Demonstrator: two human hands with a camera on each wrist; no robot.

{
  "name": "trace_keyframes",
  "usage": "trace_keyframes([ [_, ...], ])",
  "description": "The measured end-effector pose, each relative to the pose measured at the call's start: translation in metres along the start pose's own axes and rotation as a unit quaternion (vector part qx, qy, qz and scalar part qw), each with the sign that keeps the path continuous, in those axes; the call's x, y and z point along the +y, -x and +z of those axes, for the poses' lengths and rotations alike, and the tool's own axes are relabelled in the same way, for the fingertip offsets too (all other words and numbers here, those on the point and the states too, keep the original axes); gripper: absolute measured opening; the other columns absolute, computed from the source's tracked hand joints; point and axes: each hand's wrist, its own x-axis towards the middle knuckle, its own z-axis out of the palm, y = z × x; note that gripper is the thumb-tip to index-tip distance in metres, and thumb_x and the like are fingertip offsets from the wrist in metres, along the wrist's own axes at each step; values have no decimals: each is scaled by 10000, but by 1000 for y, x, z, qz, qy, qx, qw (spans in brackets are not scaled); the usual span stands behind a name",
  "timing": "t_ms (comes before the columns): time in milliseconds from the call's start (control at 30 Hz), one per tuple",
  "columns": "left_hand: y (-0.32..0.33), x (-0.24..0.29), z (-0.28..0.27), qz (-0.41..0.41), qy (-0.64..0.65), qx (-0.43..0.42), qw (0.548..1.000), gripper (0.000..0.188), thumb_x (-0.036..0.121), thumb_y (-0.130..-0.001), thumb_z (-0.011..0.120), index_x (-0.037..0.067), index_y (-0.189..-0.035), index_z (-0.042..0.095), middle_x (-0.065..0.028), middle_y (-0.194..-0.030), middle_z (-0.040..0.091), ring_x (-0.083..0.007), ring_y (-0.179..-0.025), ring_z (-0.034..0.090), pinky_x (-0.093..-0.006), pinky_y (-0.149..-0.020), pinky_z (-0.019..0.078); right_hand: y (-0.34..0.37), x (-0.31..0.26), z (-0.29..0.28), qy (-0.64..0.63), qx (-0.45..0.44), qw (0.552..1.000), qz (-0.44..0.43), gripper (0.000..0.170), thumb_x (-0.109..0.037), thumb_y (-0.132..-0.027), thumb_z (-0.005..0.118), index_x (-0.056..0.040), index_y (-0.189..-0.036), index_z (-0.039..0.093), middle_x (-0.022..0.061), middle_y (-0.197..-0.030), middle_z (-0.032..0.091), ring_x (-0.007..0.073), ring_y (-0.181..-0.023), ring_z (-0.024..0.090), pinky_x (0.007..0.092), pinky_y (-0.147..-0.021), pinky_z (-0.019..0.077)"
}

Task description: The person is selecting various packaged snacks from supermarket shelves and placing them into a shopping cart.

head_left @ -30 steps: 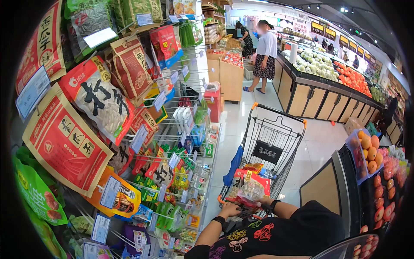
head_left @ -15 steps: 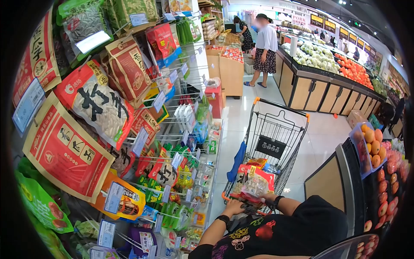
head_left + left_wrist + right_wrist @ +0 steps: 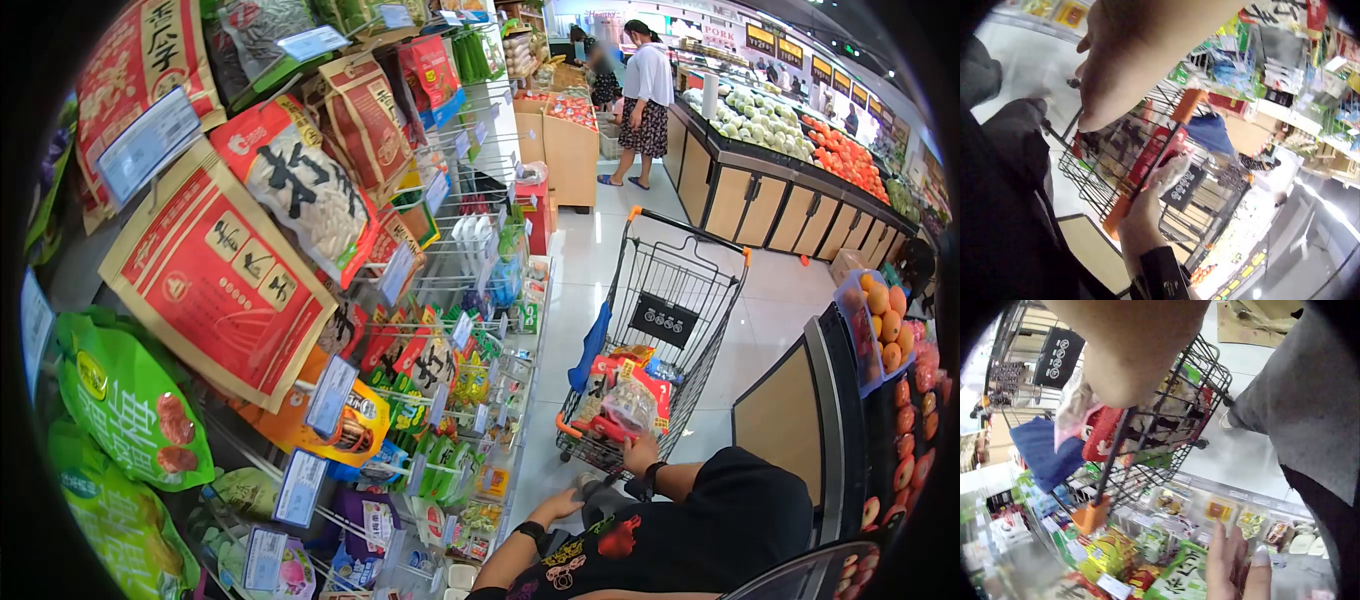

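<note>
My right hand (image 3: 640,455) reaches over the cart's handle bar and grips the near end of a red-and-clear snack bag (image 3: 632,402). The fingertips are partly hidden by the bag and hand. This bag lies on other red packets inside the black wire shopping cart (image 3: 700,345). In the right wrist view the red packet (image 3: 1102,432) shows just past the handle. My left hand (image 3: 562,505) hangs to the left of the cart, off the handle, holding nothing. Its fingers extend loosely over the shelf edge in the right wrist view, where the left hand (image 3: 1235,565) is seen palm-side.
A shelf rack on the left holds hanging seed packets (image 3: 225,275) with price tags. To the right stands a fruit stand (image 3: 795,420) with a crate of mangoes (image 3: 885,325). A blue umbrella (image 3: 592,350) hangs on the cart. A shopper (image 3: 645,95) stands ahead near the produce counter.
My left hand has come off the bag and cart handle and dropped back to the left. The right hand stays at the bag. The head view has swung left, so everything sits further right.
</note>
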Motion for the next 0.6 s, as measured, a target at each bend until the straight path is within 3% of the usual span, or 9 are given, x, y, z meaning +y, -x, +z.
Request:
trace_keyframes([
  [67,14,-38,30,-31,12,-33,999,497,332,-773,509,-5,-1137,483,-226,-1042,557,-344,-946,541,-364,-816,421,17,-11,-8,29,7,998,-61,559,-353,-819,458,72,-1166,352,309,-1156,386,426,-1064,399,467,-866,366],
  [133,46,-69,54,-72,167,-45,982,467,401,-793,486,12,-1045,552,-162,-944,590,-258,-822,578,-346,-716,463,24,-18,-9,41,8,998,-51,548,-344,-815,466,51,-1178,354,295,-1160,392,421,-1067,399,476,-866,364],
  [200,84,-76,61,-160,187,-23,969,426,369,-805,477,1,-1004,559,-101,-831,604,-206,-718,581,-328,-628,476,31,-26,-19,43,13,998,-45,515,-334,-823,435,18,-1191,359,272,-1178,391,420,-1081,392,495,-871,356],
  [300,99,-140,102,-261,184,-4,948,395,342,-808,473,-7,-970,560,-96,-778,607,-208,-712,590,-333,-610,474,37,-44,-42,91,-96,991,-5,502,-331,-833,381,22,-1190,358,270,-1196,380,429,-1110,369,499,-889,342],
  [367,110,-171,123,-185,36,23,982,373,322,-805,475,-13,-936,571,-121,-799,607,-222,-710,596,-333,-605,475,29,-31,-32,98,-137,985,-32,504,-316,-837,337,17,-1215,336,287,-1229,345,455,-1148,321,510,-933,299],
  [400,115,-176,127,-148,-39,38,988,363,313,-803,476,-17,-919,577,-133,-810,607,-229,-708,599,-333,-603,476,28,-26,-23,83,-141,986,-32,508,-312,-835,337,16,-1222,329,290,-1235,338,460,-1153,312,509,-943,287],
  [500,122,-143,129,-287,171,107,936,439,385,-776,446,-8,-867,620,-225,-909,592,-356,-887,560,-403,-779,418,28,-37,-20,62,-131,989,-9,539,-315,-816,345,23,-1234,322,309,-1226,346,473,-1153,308,491,-975,255],
  [533,119,-134,132,-287,139,105,942,428,378,-778,431,5,-863,621,-226,-947,576,-357,-916,550,-400,-779,421,25,-31,-7,52,-129,990,-24,526,-316,-814,351,24,-1215,342,308,-1212,358,472,-1138,324,499,-964,262],
  [600,107,-112,140,-291,125,106,943,322,291,-787,471,3,-825,609,-157,-802,592,-261,-734,581,-344,-652,456,19,-29,3,17,-137,990,-35,486,-312,-812,355,23,-1162,389,303,-1173,389,462,-1098,364,511,-936,280],
])
